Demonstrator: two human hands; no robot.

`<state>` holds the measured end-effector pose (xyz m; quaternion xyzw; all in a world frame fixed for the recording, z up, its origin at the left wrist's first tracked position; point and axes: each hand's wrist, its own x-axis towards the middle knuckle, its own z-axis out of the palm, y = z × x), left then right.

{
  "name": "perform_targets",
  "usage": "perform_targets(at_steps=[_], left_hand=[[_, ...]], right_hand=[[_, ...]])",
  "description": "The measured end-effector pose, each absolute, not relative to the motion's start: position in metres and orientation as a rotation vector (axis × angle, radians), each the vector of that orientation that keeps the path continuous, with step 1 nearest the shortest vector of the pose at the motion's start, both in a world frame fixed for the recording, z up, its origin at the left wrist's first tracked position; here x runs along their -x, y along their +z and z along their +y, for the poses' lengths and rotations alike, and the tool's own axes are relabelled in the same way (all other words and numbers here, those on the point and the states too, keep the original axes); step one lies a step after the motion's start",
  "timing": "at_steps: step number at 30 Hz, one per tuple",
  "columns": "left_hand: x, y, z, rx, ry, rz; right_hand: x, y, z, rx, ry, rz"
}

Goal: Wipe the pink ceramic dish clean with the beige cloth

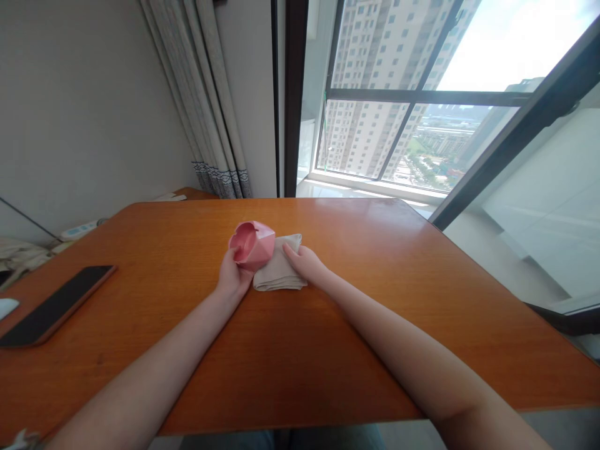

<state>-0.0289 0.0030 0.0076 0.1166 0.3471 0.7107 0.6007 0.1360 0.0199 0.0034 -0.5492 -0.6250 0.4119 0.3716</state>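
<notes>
My left hand [235,275] is closed on a pink faceted bowl [262,247], its rim notched like an ashtray's. The thumb hooks over the rim, and the bowl is tilted so its opening faces left and towards me. Just to the right, a folded light-grey cloth [277,275] lies on the wooden table [290,356], touching or very close to the bowl's side. My right hand [304,262] pinches the cloth's right edge, thumb on top; the other fingers are mostly hidden. The bowl's underside is out of sight.
A long dark pad with a brown edge [59,304] lies on the table's left, a white object [7,307] beside it. Beyond the left edge sits a white power strip [80,230]. A curtain [210,125] and a dark-framed window [412,97] stand behind the table.
</notes>
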Motion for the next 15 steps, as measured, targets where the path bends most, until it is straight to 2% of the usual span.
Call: perform_targets(at_steps=[3,5,9,12,15], left_hand=[[0.025,0.005,-0.001,-0.388,1.554,0.776],[0.022,0.0,-0.004,-0.465,1.495,0.82],[0.017,-0.007,-0.007,-0.7,1.478,0.898],[0.015,-0.006,-0.008,-0.863,1.461,0.897],[0.015,-0.005,-0.007,-0.979,1.313,0.932]], right_hand=[[-0.148,0.014,0.021,1.473,0.611,-1.785],[-0.148,0.019,0.019,1.329,0.485,-1.759],[-0.132,0.023,0.01,1.086,0.836,-1.702],[-0.129,0.022,0.013,1.027,1.015,-1.666],[-0.15,0.019,0.035,1.043,1.199,-1.404]])
